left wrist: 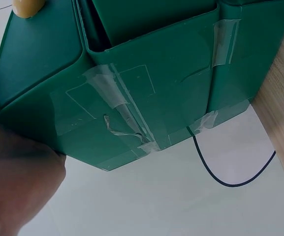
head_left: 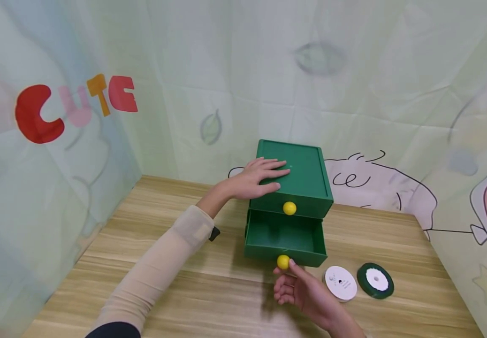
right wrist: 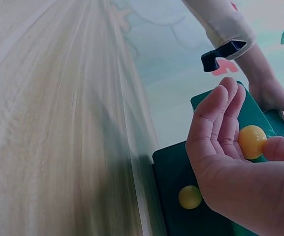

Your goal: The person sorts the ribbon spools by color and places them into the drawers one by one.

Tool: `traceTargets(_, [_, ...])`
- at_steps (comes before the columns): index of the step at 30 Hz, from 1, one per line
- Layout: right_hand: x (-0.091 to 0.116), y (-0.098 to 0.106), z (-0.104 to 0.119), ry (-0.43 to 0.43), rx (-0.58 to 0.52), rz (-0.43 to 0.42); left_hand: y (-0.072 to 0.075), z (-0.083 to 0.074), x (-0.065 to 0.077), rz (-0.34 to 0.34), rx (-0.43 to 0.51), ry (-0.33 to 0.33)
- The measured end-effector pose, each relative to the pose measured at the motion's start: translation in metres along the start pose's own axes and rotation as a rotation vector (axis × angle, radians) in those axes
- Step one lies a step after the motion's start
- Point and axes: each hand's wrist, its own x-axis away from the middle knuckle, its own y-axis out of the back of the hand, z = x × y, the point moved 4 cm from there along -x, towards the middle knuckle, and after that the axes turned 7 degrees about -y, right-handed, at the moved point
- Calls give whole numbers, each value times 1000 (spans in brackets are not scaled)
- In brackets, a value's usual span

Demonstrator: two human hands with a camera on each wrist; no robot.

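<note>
A green drawer cabinet (head_left: 302,169) with round yellow knobs stands on the wooden table against the printed backdrop. My left hand (head_left: 249,180) rests on its top panel, fingers spread. Below the closed top drawer with its yellow knob (head_left: 289,208), a drawer (head_left: 262,251) is pulled well out and looks empty inside. My right hand (head_left: 307,295) pinches that drawer's knob (head_left: 283,262) between thumb and index finger, the other fingers loosely curled. The right wrist view shows a further knob (right wrist: 190,196) on a closed drawer underneath, close to the table.
To the right of the cabinet lie a white-faced spool (head_left: 340,283) and a dark green ribbon spool (head_left: 375,280). Clear tape (left wrist: 225,42) joins the sections on the cabinet's side. The printed cloth backdrop (head_left: 209,94) encloses the wooden table (head_left: 193,300) at back and sides.
</note>
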Motion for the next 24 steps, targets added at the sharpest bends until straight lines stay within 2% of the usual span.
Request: traceTargets(24, [7,-3,-10,2,-3,58,0,0,0,6,-3,1])
